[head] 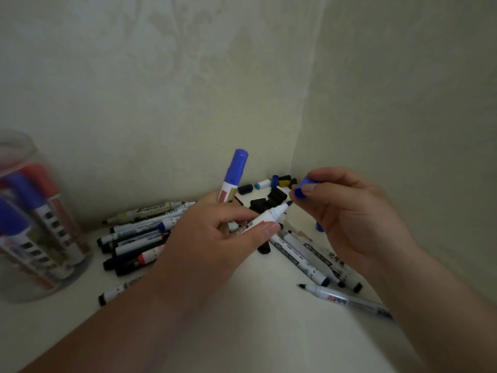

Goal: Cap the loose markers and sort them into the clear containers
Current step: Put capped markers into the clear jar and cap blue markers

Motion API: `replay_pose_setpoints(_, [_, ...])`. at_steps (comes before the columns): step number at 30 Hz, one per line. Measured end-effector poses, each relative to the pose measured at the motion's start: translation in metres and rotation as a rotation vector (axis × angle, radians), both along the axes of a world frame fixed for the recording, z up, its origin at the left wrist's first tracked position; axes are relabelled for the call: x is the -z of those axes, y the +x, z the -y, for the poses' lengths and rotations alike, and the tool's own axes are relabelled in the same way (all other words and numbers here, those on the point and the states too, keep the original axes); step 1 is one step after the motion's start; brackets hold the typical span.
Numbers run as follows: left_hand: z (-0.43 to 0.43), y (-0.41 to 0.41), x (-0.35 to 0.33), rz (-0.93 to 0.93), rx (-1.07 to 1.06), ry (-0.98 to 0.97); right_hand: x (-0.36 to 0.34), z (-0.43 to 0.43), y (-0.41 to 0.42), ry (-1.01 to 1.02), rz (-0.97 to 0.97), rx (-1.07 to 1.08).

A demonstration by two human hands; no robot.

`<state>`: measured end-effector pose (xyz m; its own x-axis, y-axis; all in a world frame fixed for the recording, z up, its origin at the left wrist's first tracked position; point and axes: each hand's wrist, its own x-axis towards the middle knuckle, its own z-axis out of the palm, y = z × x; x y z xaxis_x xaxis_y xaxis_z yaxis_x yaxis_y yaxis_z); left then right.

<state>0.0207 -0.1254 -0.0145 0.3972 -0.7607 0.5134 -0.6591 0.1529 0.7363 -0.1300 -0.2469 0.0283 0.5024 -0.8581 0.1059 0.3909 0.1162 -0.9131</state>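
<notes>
Uncapped marker (pixel 269 217): white barrel, dark blue tip bare, tip aimed at about 2 o'clock. It's mid-frame, up off the table (pixel 242 327), not in any container. Left hand (pixel 215 235) clamps it mid-barrel, thumb on top, fingers curled round.

Clock positions below are taken from that marker.

- Capped marker (pixel 234 172), blue cap on, is gripped in the same left hand. It stands nearly upright at 11 o'clock, cap end up.
- Blue cap (pixel 301 188) at 2 o'clock, just beside the bare tip with a small gap, not touching. Right hand (pixel 349 219) pinches it between thumb and fingertips. Which way its open end faces I can't tell.
- Loose caps (pixel 271 196) at 12 o'clock, scattered on the table into the wall corner. They're mostly black, plus one blue, one yellowish and one white with a light blue end.
- Marker pile (pixel 139 235) at 9 o'clock, lying crosswise on the table, partly behind the left hand. Barrels are white and dark; one has an orange-red band. Cap status is mixed and hard to read.
- Three long markers (pixel 304 258) at 5 o'clock, side by side under the right hand.
- Thin pen (pixel 345 300) further out at 5 o'clock, uncapped, tip pointing to 9 o'clock.
- Clear container (pixel 35 219) far out at 9 o'clock on the frame's left edge. It's upright and motion-blurred, with blue- and red-capped markers standing inside.
</notes>
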Motion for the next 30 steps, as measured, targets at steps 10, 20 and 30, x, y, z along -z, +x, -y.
replay_pose_setpoints(10, [-0.001, 0.001, -0.002, 0.049, -0.016, -0.054, 0.005, -0.015, 0.003, -0.180, -0.151, -0.101])
replay_pose_setpoints(20, [-0.008, -0.004, -0.008, 0.010, 0.087, -0.013, -0.006, -0.002, -0.014, -0.293, -0.278, -0.207])
replay_pose_setpoints(30, [-0.008, 0.002, -0.008, 0.006, 0.115, 0.006, -0.003, -0.001, -0.013, -0.284, -0.244, -0.239])
